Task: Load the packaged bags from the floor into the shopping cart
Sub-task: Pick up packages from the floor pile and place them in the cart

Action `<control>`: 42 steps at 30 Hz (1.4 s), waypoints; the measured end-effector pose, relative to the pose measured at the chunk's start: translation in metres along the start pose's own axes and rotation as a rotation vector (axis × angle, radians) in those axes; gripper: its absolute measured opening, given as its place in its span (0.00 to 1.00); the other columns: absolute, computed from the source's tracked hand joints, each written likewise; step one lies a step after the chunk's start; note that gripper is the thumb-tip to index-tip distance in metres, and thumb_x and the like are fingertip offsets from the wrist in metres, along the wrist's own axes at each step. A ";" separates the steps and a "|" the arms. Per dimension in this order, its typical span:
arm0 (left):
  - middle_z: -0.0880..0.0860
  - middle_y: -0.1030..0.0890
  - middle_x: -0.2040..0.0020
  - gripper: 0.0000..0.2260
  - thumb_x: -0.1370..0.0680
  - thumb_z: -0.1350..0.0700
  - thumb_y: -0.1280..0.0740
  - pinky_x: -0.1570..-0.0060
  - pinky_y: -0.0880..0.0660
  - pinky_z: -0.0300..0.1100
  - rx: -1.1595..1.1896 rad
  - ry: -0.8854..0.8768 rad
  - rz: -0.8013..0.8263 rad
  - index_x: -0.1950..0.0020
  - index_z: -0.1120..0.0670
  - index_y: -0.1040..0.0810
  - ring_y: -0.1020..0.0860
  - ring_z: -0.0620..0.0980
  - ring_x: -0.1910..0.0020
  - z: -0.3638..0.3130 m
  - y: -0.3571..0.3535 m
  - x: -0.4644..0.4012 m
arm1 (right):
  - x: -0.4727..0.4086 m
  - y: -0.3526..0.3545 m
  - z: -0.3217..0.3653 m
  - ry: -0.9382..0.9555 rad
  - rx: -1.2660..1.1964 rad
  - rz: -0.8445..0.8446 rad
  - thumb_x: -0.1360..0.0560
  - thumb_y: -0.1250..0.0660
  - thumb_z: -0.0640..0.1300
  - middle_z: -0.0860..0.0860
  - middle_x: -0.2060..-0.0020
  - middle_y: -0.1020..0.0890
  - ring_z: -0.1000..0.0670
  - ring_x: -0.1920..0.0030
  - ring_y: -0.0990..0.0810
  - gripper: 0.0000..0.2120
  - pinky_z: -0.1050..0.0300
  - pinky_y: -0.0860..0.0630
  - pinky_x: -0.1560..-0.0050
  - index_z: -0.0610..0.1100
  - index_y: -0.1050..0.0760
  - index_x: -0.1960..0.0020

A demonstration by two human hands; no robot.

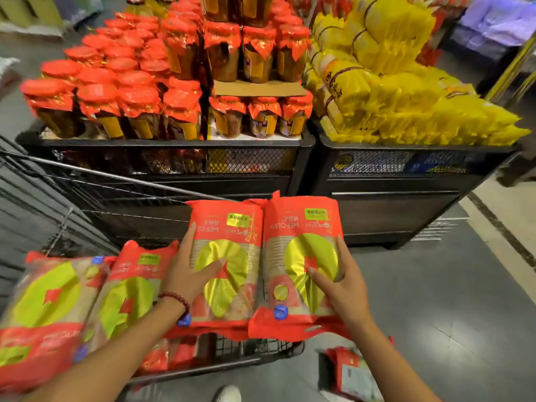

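Hands (191, 274) (339, 282) | flat on glossy red bags (301, 227) | wire cart (255, 348)

Two red-and-gold bags (262, 265) lay side by side over the shopping cart (116, 198) — left hand (193, 271) pressed flat on one, right hand (338, 282) on the other — another bag (352, 372) on the floor, near right.

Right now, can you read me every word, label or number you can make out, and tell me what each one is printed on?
"WEFOLER", upside down: red and gold packaged bag under the right hand.
"WEFOL", last letters unclear: red and gold bag under the left hand.
Green stickers, blue round stickers, other characters on these bags: too small or blurred.
Red-capped jar labels, yellow packets: unreadable.
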State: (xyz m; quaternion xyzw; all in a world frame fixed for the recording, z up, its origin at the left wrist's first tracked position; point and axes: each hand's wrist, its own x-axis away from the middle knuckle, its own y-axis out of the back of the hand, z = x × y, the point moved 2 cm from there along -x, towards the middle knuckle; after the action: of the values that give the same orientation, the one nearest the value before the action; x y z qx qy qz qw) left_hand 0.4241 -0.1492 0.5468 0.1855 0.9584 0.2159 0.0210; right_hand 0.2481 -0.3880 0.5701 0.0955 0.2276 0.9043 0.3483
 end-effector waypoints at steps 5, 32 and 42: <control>0.39 0.33 0.37 0.48 0.41 0.34 0.32 0.45 0.32 0.42 -0.023 0.116 0.021 0.25 0.40 0.48 0.31 0.42 0.40 0.042 -0.033 0.000 | -0.016 -0.013 -0.036 -0.074 0.048 0.056 0.32 0.24 0.52 0.53 0.38 0.26 0.53 0.39 0.25 0.44 0.56 0.28 0.41 0.51 0.44 0.23; 0.62 0.47 0.24 0.47 0.28 0.52 0.29 0.39 0.29 0.56 -0.385 0.341 0.432 0.30 0.37 0.66 0.35 0.66 0.31 0.231 -0.152 0.011 | -0.018 -0.031 -0.081 -0.159 -0.223 0.003 0.33 0.25 0.46 0.57 0.33 0.26 0.57 0.36 0.25 0.41 0.59 0.25 0.40 0.51 0.40 0.25; 0.58 0.45 0.24 0.33 0.24 0.46 0.37 0.28 0.47 0.55 -0.783 -0.088 0.280 0.24 0.47 0.51 0.47 0.59 0.25 0.090 -0.073 -0.025 | -0.010 -0.043 -0.046 -0.166 -0.190 0.027 0.36 0.24 0.57 0.56 0.32 0.27 0.55 0.35 0.26 0.44 0.46 0.26 0.36 0.54 0.40 0.25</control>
State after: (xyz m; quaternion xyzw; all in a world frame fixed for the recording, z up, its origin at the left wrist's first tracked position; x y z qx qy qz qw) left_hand 0.4327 -0.1833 0.4334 0.3009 0.7677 0.5566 0.1014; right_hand 0.2653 -0.3819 0.5092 0.1396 0.1101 0.9154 0.3613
